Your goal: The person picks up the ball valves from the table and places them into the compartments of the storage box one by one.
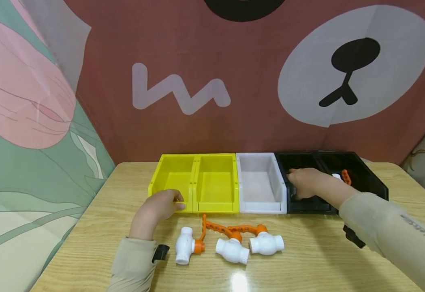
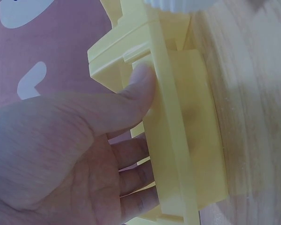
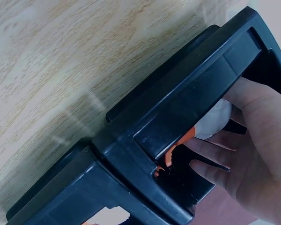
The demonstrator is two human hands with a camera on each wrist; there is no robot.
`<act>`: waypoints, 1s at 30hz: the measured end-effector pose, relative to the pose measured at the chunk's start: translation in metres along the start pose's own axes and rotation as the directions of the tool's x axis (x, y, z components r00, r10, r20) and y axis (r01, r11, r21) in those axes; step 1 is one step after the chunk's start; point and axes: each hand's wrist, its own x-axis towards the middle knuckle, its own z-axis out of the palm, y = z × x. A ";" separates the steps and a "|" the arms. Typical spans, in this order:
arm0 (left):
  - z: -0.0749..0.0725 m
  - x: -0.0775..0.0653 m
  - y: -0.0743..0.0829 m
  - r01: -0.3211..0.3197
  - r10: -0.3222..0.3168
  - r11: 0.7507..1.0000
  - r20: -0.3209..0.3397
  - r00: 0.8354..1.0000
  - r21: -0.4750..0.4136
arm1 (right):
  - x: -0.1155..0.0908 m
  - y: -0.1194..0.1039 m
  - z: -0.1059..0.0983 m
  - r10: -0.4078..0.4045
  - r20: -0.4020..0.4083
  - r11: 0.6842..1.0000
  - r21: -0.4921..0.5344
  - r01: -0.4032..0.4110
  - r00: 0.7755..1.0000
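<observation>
My left hand (image 1: 160, 206) grips the front wall of the leftmost yellow bin (image 1: 172, 178), thumb outside and fingers reaching over the edge inside, as the left wrist view shows. My right hand (image 1: 306, 182) reaches down into the left black bin (image 1: 300, 206). In the right wrist view it holds a white ball valve (image 3: 215, 120) with an orange handle, partly hidden by the bin's front wall. Three more white ball valves with orange handles lie on the table: a left one (image 1: 184, 248), a middle one (image 1: 231, 250) and a right one (image 1: 267, 244).
Beside the gripped bin stand a second yellow bin (image 1: 216, 206), a white bin (image 1: 261, 207) and, at the far right, another black bin (image 1: 370, 180) holding a valve with an orange handle (image 1: 346, 177). The wooden table (image 1: 300, 267) meets a patterned cloth (image 1: 241, 129) behind.
</observation>
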 end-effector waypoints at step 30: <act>0.000 0.000 0.000 0.008 -0.008 1.000 -0.007 1.000 -0.002 | -0.030 0.006 -0.002 -0.054 -0.169 0.998 -0.017 0.052 0.984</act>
